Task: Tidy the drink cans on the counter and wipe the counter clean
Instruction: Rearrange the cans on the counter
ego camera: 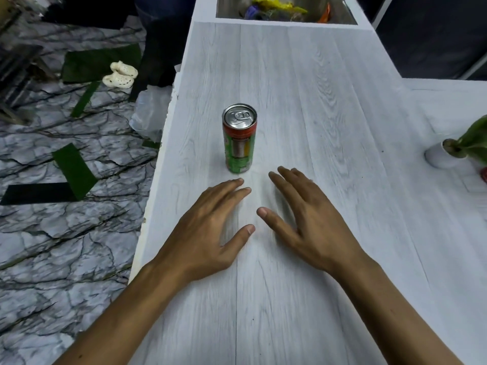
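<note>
A slim green and red drink can (239,139) stands upright on the white wood-grain counter (329,106), its silver top sealed. My left hand (210,225) hovers palm down just in front of the can, fingers spread, holding nothing. My right hand (303,219) is beside it, also palm down and empty, its fingertips a short way right of the can's base. Neither hand touches the can. No cloth is in view.
A steel sink (287,9) with colourful litter inside sits at the counter's far end. A small white pot with a green plant (456,151) stands at the right. The counter's left edge drops to a marble-pattern floor with a clear plastic bag (150,114) and pale shoes (120,75).
</note>
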